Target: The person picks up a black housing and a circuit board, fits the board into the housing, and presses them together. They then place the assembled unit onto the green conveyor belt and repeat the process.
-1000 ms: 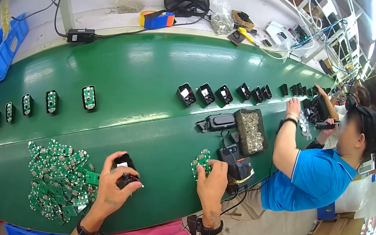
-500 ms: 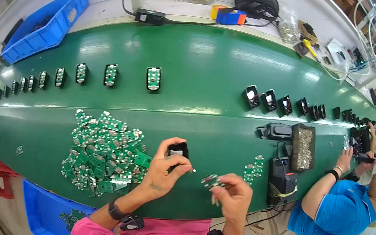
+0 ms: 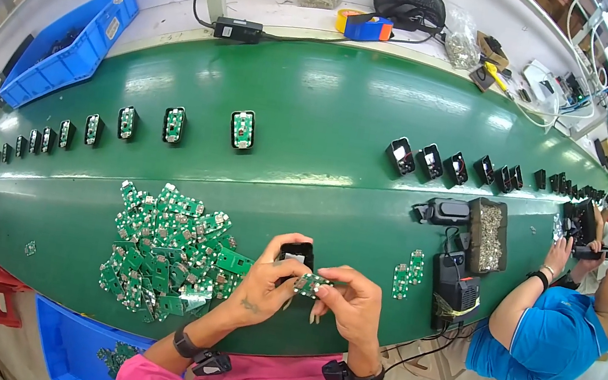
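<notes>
In front of me, my left hand (image 3: 262, 288) is wrapped round a small open black case (image 3: 298, 250) with a pale piece inside. My right hand (image 3: 354, 308) pinches a small green circuit board (image 3: 310, 285) between thumb and fingers. The board sits just at the near side of the case, by my left thumb and fingertips. Whether the left fingertips also grip the board or a wire is hard to make out. To the left of my left hand lies a heap of green circuit boards (image 3: 158, 254).
Cases with boards in them (image 3: 243, 130) line the far left of the green bench (image 3: 305, 182); black cases (image 3: 402, 156) line the right. A tray of small metal parts (image 3: 489, 235), a black device (image 3: 456, 282) and loose boards (image 3: 408, 274) lie right. A co-worker (image 3: 552, 333) sits beyond.
My right hand has moved left with the circuit board, bringing it up to my left hand and the black case. My left hand keeps its hold on the case.
</notes>
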Tool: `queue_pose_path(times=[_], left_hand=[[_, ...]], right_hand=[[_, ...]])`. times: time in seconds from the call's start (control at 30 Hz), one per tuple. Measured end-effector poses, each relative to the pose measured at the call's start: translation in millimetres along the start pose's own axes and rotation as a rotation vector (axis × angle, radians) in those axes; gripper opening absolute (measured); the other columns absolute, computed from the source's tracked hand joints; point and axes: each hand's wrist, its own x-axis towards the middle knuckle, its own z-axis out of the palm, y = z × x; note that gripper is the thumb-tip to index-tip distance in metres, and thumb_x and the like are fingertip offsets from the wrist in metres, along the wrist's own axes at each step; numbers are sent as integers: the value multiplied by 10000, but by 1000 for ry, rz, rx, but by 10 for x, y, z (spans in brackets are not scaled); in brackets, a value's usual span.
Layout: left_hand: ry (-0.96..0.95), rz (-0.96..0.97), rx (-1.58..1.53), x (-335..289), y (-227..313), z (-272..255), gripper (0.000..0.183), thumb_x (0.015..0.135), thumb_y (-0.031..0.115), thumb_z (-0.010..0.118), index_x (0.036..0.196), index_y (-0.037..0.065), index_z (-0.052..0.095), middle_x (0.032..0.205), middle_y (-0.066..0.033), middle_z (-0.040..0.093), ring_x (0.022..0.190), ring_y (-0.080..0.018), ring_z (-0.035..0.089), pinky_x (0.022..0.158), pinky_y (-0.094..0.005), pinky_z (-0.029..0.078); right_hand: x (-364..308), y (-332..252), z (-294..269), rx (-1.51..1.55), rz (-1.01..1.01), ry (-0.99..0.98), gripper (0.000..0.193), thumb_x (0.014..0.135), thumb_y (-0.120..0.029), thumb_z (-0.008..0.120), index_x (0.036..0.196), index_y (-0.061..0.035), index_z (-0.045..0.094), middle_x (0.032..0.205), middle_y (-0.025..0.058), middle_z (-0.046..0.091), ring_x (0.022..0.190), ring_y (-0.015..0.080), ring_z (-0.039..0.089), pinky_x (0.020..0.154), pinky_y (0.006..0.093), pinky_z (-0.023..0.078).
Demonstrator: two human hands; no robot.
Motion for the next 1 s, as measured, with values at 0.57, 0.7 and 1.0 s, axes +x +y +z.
queue_pose_path(times=[0.57,0.7,1.0], left_hand=[[41,-175,-473,54,86,-65,706,843,-27,718,1459,33,381,1415,-142,503,1212,-209,578,989,-352,538],[59,-264,-506,52,93,-116,621,911,-12,616,1468,52,350,1411,-135,492,1207,-209,578,891,-344,597],[88,-280,-467,59,48,-98,545,970,22,558,1464,55,331,1366,-112,506,1168,-186,582,855,-326,611]], right_hand=[[317,-194,46,-177,96,-25,259,877,57,699,1092,54,554,893,65,589,659,96,644,562,209,534],[386,-258,137,-455,-29,-36,230,851,50,723,1057,43,621,872,60,605,666,89,633,568,213,523],[370,-272,207,-808,-427,-127,177,823,34,715,985,-27,752,855,84,660,711,176,656,592,279,511]])
